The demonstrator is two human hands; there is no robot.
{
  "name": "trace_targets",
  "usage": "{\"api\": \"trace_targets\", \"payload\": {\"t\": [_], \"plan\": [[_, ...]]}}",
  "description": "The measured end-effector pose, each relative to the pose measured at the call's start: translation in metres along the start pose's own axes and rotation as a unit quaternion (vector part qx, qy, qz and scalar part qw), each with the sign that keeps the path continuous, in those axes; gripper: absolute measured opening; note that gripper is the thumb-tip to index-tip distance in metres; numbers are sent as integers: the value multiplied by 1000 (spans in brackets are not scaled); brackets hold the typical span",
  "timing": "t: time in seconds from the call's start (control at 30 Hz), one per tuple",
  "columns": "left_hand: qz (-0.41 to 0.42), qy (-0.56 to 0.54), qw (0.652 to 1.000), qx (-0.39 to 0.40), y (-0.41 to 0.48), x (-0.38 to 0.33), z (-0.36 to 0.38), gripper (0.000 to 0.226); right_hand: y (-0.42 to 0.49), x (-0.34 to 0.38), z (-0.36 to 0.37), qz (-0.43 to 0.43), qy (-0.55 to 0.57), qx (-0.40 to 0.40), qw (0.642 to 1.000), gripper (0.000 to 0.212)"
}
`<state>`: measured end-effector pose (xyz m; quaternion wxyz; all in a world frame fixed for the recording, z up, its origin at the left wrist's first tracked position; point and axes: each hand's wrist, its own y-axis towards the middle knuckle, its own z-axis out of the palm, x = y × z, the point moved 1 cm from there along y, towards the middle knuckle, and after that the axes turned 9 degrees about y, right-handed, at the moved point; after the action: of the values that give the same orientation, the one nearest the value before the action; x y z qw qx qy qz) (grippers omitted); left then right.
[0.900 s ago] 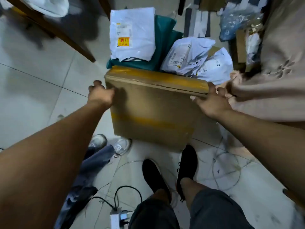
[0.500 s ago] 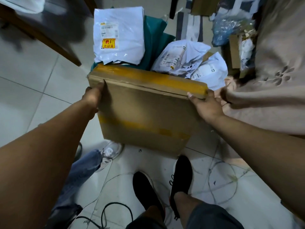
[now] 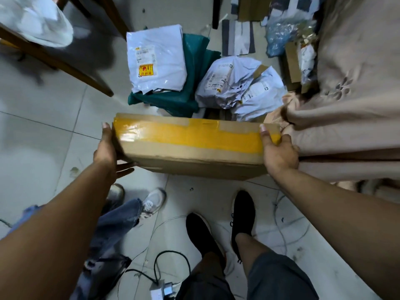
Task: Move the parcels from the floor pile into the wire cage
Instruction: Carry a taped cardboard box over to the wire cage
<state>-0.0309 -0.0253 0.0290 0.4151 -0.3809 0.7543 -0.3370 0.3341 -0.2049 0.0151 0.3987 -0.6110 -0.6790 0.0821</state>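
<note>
1. Right now you hold the cardboard box (image 3: 190,146) between both hands, above the floor (image 3: 43,131) and just ahead of your black shoes (image 3: 242,211).
2. Broad yellow tape (image 3: 184,136) runs along the face of the box that is turned up towards you.
3. Your left hand (image 3: 106,148) lies flat against the left end of the box. Its thumb points up along the edge, and its fingers (image 3: 126,167) reach out straight beneath the bottom.
4. Your right hand (image 3: 279,152) grips the right end, with the thumb (image 3: 265,132) laid over the taped face. The rest of that hand's fingers are hidden behind the box, so you cannot tell how they lie.
5. Beyond the box, the remaining pile sits on the floor:
   - a flat white mailer bag (image 3: 157,59) with a yellow sticker;
   - a green bag (image 3: 192,83) that the mailer lies partly on;
   - two crumpled white parcels (image 3: 229,81), touching each other, to the right of the green bag.
6. At the right side, a beige cloth (image 3: 357,94) hangs down close beside your right hand.
7. Dark wooden legs (image 3: 65,61) slant across the upper left.
8. Near your left forearm stands another person's leg in blue jeans with a pale sneaker (image 3: 153,202).
9. A power strip (image 3: 161,290) with a black cable lies on the floor at the bottom edge.
</note>
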Motion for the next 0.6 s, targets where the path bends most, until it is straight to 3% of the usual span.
{"api": "trace_targets", "payload": {"t": [0.17, 0.23, 0.33, 0.47, 0.6], "plan": [[-79, -40, 996, -18, -48, -8, -38, 113, -34, 7, -39, 56, 50, 25, 997, 97], [-85, 0, 996, -18, -67, -13, -51, 114, -49, 11, -54, 73, 55, 30, 995, 98], [-54, 84, 995, -9, -98, -21, -71, 96, -73, 19, -76, 93, 71, 26, 993, 88], [-72, 161, 981, 77, -139, -24, -107, 102, -118, 20, -115, 93, 87, 43, 991, 83], [-102, 135, 973, 154, -183, -19, -137, 63, -168, 14, -148, 69, 126, 51, 988, 81]]}}
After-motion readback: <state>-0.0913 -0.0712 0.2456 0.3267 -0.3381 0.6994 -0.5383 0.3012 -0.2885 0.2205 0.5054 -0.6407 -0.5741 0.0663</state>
